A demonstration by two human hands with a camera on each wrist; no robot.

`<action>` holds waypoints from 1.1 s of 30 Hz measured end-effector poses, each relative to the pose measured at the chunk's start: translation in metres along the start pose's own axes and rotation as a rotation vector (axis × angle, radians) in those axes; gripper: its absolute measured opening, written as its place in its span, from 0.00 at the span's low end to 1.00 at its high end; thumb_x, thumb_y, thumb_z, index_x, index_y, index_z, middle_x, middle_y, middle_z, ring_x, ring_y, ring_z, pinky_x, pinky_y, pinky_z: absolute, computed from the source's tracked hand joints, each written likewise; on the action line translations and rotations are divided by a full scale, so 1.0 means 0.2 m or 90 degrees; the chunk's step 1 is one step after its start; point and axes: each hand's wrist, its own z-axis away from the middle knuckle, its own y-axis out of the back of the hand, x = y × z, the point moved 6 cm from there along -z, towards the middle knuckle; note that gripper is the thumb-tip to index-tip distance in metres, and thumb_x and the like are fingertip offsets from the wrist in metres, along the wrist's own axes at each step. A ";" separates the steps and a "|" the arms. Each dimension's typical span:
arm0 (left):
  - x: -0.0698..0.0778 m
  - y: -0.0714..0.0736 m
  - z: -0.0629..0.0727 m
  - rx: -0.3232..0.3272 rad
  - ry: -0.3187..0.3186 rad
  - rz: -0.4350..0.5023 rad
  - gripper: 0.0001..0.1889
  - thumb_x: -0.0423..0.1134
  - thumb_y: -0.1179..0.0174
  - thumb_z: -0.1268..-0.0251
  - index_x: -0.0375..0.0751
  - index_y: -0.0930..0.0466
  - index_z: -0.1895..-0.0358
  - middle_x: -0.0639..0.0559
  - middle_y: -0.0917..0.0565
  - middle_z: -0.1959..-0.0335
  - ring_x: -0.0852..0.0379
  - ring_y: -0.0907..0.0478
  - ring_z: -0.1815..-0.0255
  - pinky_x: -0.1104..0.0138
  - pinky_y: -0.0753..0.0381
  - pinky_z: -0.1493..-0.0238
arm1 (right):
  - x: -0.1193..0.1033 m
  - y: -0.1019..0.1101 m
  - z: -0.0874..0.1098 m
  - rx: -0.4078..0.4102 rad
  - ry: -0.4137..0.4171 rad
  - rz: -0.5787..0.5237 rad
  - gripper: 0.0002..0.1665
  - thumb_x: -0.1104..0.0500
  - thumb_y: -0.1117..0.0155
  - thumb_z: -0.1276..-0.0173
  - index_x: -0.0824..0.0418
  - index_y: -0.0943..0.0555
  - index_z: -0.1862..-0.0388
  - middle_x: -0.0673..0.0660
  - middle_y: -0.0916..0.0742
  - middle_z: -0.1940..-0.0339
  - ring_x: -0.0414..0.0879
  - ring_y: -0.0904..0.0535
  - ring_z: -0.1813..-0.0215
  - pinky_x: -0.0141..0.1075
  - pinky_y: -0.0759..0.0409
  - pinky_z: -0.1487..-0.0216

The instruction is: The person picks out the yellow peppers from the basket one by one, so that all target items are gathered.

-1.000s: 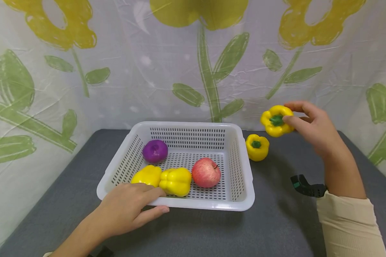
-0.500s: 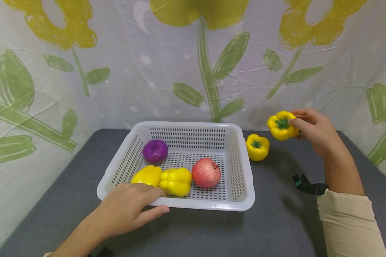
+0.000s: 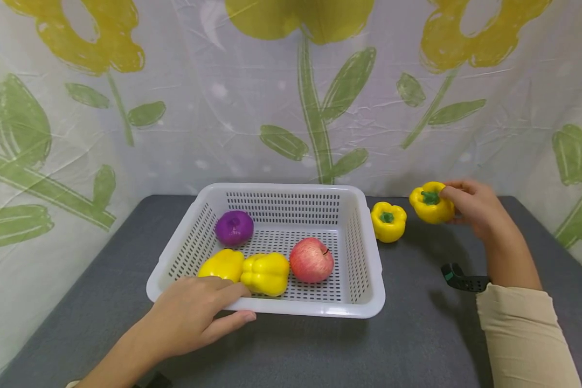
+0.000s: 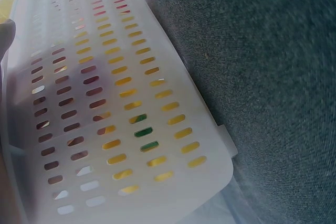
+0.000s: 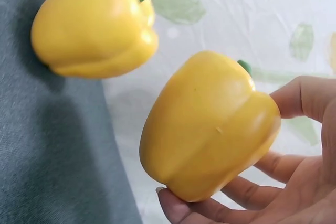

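My right hand [image 3: 480, 207] holds a yellow bell pepper [image 3: 434, 211] by its side, green stem facing me, above the table's back right. In the right wrist view, thumb and fingers grip this bell pepper [image 5: 210, 124] from opposite sides. A second yellow bell pepper [image 3: 389, 229] stands on the table, just right of the white plastic basket [image 3: 315, 309]. My left hand [image 3: 189, 312] grips the basket's front rim, fingers over the edge and thumb outside; its fingertips are hidden. The left wrist view shows the slotted basket wall [image 4: 110, 98], yellow showing through.
Inside the basket are a purple onion [image 3: 234, 228], two yellow bell peppers [image 3: 265, 275] and a red apple [image 3: 312, 261]. A black strap [image 3: 465, 280] hangs at my right wrist. A flowered curtain [image 3: 213, 118] rises behind the grey table [image 3: 300, 355].
My right hand has lowered the bell pepper and shifted it slightly right, towards the table's back right. The left hand and basket have stayed in place.
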 end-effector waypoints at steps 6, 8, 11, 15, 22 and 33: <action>0.00 0.00 0.00 0.001 -0.002 0.000 0.13 0.61 0.43 0.29 0.58 0.23 0.61 0.67 0.26 0.75 0.68 0.31 0.76 0.71 0.33 0.76 | 0.07 -0.01 -0.02 -0.033 -0.029 0.000 0.40 0.46 0.56 0.22 0.75 0.46 0.26 0.76 0.39 0.28 0.64 0.29 0.41 0.42 0.19 0.53; 0.00 0.00 -0.01 0.001 -0.003 0.001 0.13 0.61 0.43 0.29 0.58 0.23 0.62 0.67 0.27 0.75 0.68 0.32 0.76 0.71 0.33 0.76 | 0.08 -0.02 -0.02 -0.048 -0.034 0.004 0.41 0.46 0.57 0.22 0.75 0.47 0.25 0.76 0.39 0.28 0.65 0.29 0.41 0.44 0.19 0.52; 0.00 -0.01 -0.01 0.001 -0.004 0.002 0.13 0.61 0.43 0.29 0.58 0.23 0.62 0.67 0.26 0.75 0.68 0.32 0.76 0.72 0.33 0.76 | 0.09 -0.03 -0.03 -0.069 -0.040 0.011 0.41 0.46 0.57 0.21 0.76 0.49 0.26 0.77 0.39 0.29 0.66 0.28 0.41 0.47 0.19 0.51; 0.00 0.00 -0.01 -0.003 -0.001 0.005 0.13 0.60 0.43 0.29 0.57 0.23 0.62 0.67 0.26 0.75 0.68 0.31 0.76 0.72 0.31 0.75 | 0.11 -0.05 -0.03 -0.094 -0.048 0.024 0.38 0.48 0.57 0.21 0.76 0.47 0.28 0.77 0.39 0.31 0.65 0.25 0.45 0.48 0.19 0.52; 0.00 0.00 0.00 -0.007 0.005 0.005 0.13 0.60 0.43 0.29 0.57 0.22 0.61 0.67 0.25 0.74 0.68 0.31 0.76 0.71 0.31 0.75 | 0.14 -0.07 -0.04 -0.167 -0.074 0.022 0.38 0.52 0.59 0.21 0.77 0.53 0.25 0.79 0.47 0.26 0.75 0.32 0.37 0.55 0.21 0.47; 0.00 0.00 0.00 0.004 -0.002 0.005 0.13 0.60 0.43 0.29 0.58 0.23 0.62 0.67 0.26 0.75 0.68 0.32 0.76 0.72 0.33 0.76 | 0.16 -0.10 -0.03 -0.209 -0.081 0.008 0.38 0.61 0.59 0.27 0.78 0.57 0.25 0.79 0.43 0.31 0.73 0.32 0.38 0.57 0.20 0.48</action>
